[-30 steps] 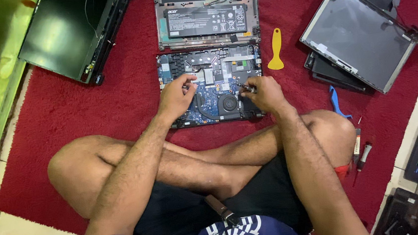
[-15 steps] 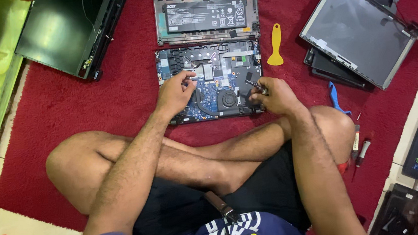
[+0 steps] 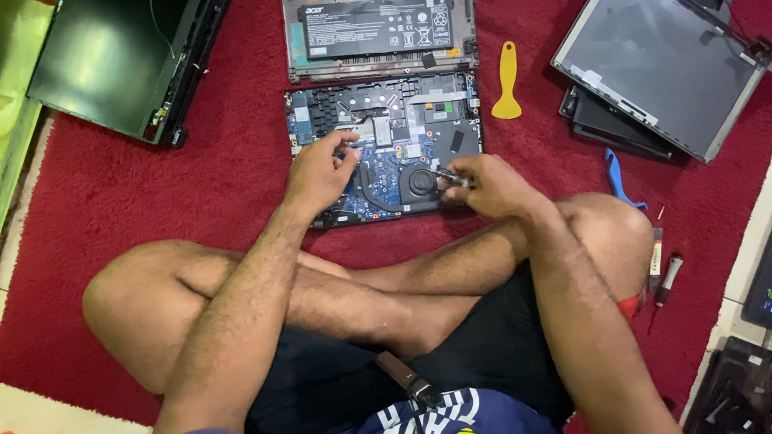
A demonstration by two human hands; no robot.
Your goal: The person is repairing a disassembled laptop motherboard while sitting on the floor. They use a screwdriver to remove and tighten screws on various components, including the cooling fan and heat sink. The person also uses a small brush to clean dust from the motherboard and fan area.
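An opened laptop base (image 3: 397, 120) with a blue circuit board, heat pipes and a round fan lies on the red carpet (image 3: 218, 184) in front of my crossed legs. My left hand (image 3: 318, 172) rests on the board's left half, fingertips pinched on a small part there. My right hand (image 3: 489, 186) sits at the base's lower right corner, closed on a thin metal tool (image 3: 452, 178) whose tip points at the fan.
A second opened base with a battery (image 3: 378, 20) lies behind the first. A yellow pry tool (image 3: 508, 83) lies to the right. Detached screens lie at the far left (image 3: 117, 59) and right (image 3: 658, 53). A blue pry tool (image 3: 617, 180) and screwdrivers (image 3: 661, 269) lie by my right knee.
My right hand slid a little down and right along the base's edge with the tool. My left hand moved slightly up over the board.
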